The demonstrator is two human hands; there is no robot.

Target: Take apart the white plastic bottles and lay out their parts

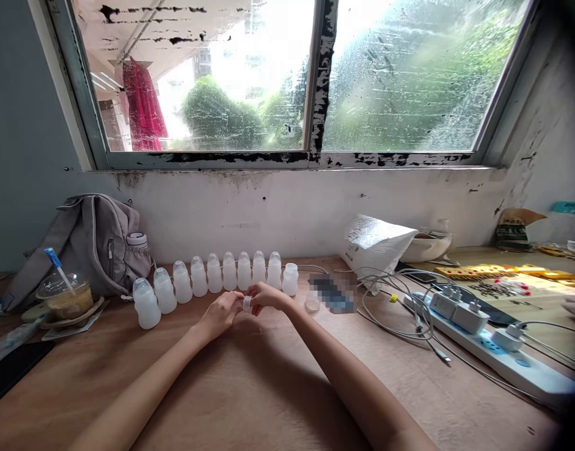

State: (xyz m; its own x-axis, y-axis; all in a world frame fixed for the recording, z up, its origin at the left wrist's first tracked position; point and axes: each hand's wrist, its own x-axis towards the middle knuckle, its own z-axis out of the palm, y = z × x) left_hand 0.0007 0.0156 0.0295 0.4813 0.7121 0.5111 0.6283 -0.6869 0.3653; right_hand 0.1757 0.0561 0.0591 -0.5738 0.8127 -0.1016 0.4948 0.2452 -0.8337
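Observation:
Both my hands meet over the wooden table in front of a row of frosted baby bottles (214,274). Between their fingertips is a small white ribbed bottle collar (247,304). My left hand (223,311) pinches it from the left, my right hand (265,297) from the right; the fingers partly cover it. Most bottles stand upright with clear domed caps. The bottle at the row's right end (290,280) has no dome on it. Just right of that one, a clear dome cap (312,302) rests on the table.
A blurred-out dark flat object (333,293) lies right of the cap. Tangled cables (394,319) and a white power strip (498,360) cover the right side. At left are an iced drink (70,297) and a grey backpack (99,244). A white pouch (379,245) stands by the wall.

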